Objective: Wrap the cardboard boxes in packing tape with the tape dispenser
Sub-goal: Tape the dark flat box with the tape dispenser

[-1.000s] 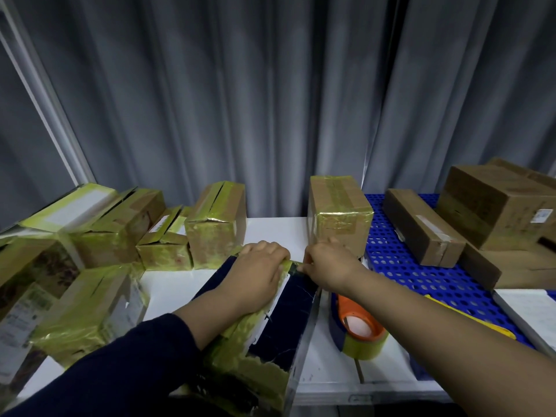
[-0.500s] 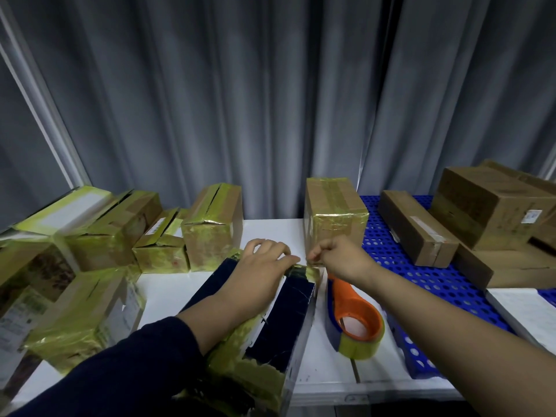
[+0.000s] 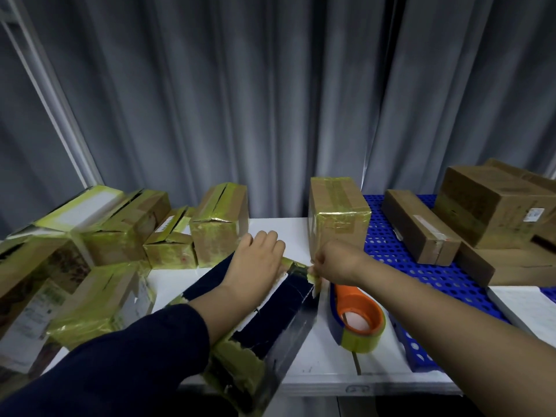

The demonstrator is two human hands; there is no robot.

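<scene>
Head view shows the dark cardboard box [image 3: 270, 320] in the lower middle of the frame, on the white worktop [image 3: 316, 356]. The left hand [image 3: 255, 263] rests on its top, grip apart, fingers relaxed. The right hand [image 3: 334, 260] has its grip pinched on the yellowish tape end [image 3: 313, 270] at the box's far corner. The tape dispenser [image 3: 356, 317] lies just right of the box. Taped boxes [image 3: 216, 230] stand at the left, plain boxes [image 3: 421, 224] at the right.

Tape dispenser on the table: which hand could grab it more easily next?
Probably the right hand: it pinches tape just beside the tape dispenser, while the left hand presses the dark box down.
</scene>
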